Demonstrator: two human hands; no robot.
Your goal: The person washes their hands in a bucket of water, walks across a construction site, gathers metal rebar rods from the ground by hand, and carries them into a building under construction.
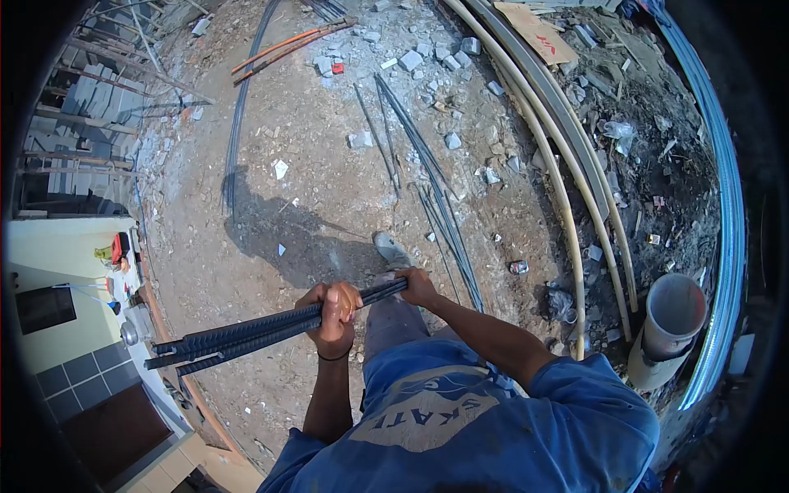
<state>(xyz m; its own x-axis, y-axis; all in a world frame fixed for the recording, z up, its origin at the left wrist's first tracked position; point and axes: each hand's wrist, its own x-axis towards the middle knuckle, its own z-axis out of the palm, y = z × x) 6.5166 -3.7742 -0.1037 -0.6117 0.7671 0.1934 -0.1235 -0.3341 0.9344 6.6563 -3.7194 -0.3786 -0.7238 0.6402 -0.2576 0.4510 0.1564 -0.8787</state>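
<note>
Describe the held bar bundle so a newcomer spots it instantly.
Start at the blue shirt, bottom centre, and follow both arms up. The left hand and right hand grip a bundle of dark ribbed bars, its longer end pointing picture-left. Unlike the bars on the ground beyond, it is held in the air.

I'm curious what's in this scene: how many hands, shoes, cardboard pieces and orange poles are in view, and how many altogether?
Hands: 2 (left hand, right hand)
Shoe: 1
Cardboard: 1
Orange poles: 2
Total: 6
The dark rods both hands grip overlap too much to count.
</note>
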